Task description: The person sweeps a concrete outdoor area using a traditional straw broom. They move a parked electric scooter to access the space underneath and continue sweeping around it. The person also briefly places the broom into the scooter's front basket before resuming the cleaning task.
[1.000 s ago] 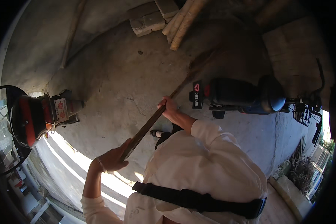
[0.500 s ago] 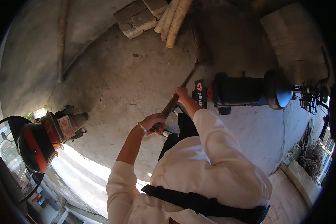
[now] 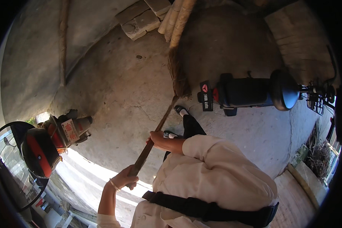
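Observation:
Both of my hands are wrapped round the long wooden handle of a broom [image 3: 160,124]. My left hand [image 3: 124,178], with a bracelet at its wrist, grips near the handle's end, low on the left. Farther up the handle, closer to its middle, is my right hand [image 3: 155,140], its arm crossing in front of my body. Thin brown twigs make up the broom head [image 3: 177,76], which spreads on the concrete floor [image 3: 117,83] just beyond my feet. The handle slants from lower left to upper right.
To the right stands a dark electric scooter [image 3: 247,93]; a red and black one [image 3: 41,152] is at the left. Stone blocks [image 3: 138,22] and bamboo poles [image 3: 178,22] lie at the far wall. A pole [image 3: 63,45] leans at the far left. Dry brush [image 3: 317,159] is at the right.
The broom head has swept toward me and to the left. Both hands have drawn back, down and left, with the handle. The twigs, dim and blurred before, now show clearly.

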Motion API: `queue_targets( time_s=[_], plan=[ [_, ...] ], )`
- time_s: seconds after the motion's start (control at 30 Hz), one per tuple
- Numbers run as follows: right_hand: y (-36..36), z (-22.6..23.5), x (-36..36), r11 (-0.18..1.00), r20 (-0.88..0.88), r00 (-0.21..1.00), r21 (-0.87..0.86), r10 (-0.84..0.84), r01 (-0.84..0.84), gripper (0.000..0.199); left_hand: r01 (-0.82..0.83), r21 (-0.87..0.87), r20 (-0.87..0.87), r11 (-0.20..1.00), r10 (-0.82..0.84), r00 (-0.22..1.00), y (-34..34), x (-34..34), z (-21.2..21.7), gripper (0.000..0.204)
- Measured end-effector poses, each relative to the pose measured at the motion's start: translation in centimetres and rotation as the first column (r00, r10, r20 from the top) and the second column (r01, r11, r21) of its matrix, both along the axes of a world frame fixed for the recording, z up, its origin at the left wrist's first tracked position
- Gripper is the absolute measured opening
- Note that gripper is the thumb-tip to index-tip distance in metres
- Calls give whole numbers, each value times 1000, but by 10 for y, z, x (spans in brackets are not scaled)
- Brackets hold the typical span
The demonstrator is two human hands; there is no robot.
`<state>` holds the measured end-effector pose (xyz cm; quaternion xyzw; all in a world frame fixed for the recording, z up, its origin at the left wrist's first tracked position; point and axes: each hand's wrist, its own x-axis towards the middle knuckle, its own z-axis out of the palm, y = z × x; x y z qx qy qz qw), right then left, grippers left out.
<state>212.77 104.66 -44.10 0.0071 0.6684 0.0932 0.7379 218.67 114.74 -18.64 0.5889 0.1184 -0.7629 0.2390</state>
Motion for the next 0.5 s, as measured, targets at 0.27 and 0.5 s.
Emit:
queue_targets(
  time_s=[0.27,0.5],
  plan=[
    [22,-3,-23,971,140,974,187,-179,151,14,525,153,318,838,-544,776,19,-44,78,65],
    [-6,-37,-16,941,219,916,48,-337,334,18,316,-47,385,948,-275,881,44,-22,28,65]
  ],
)
